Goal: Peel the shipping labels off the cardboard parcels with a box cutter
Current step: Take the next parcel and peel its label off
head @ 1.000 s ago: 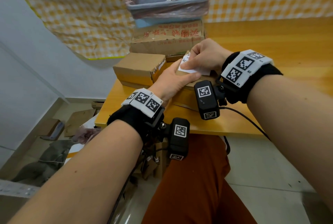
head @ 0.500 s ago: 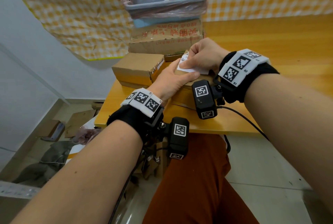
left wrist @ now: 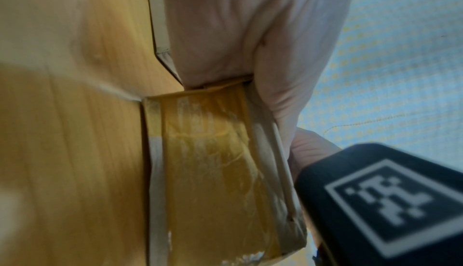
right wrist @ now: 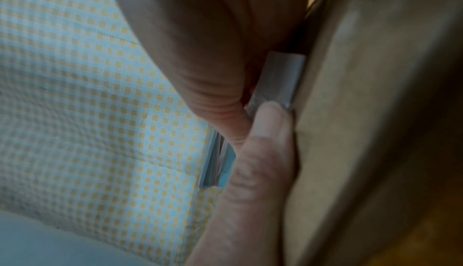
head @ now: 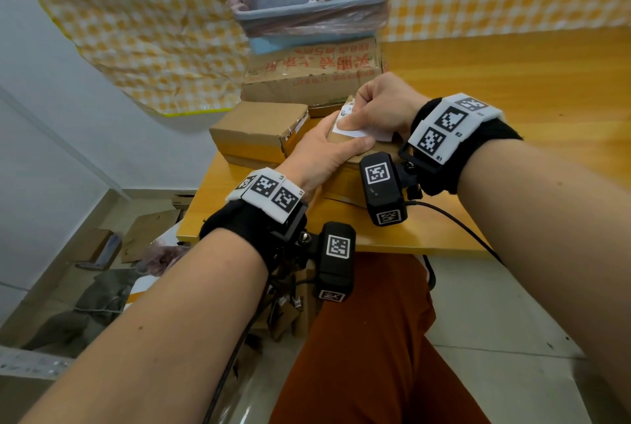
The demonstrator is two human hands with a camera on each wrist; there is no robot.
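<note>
- Near the surface's (head: 512,89) front left corner, the left hand (head: 321,157) grips a small parcel (left wrist: 215,171); the right hand (head: 382,106) pinches its white label (head: 358,132) along with a grey tool (right wrist: 275,80), probably the box cutter.
- Peeling is under way; the next move calls for a slow, low pull while the parcel is braced.
- Since a second ago, barely anything has shifted.

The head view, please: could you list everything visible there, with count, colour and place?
Held parcel: one, brown, on the table edge.
Shipping label: one, white, on that parcel.
Other parcels: two, brown, behind it.
Bin: one, blue-grey, on the rear parcel.
Table: one, orange wood.
Cloth: one, yellow check, backdrop.
Left hand: grips the held parcel.
Right hand: pinches the label; a metal tool shows in the wrist view.
</note>
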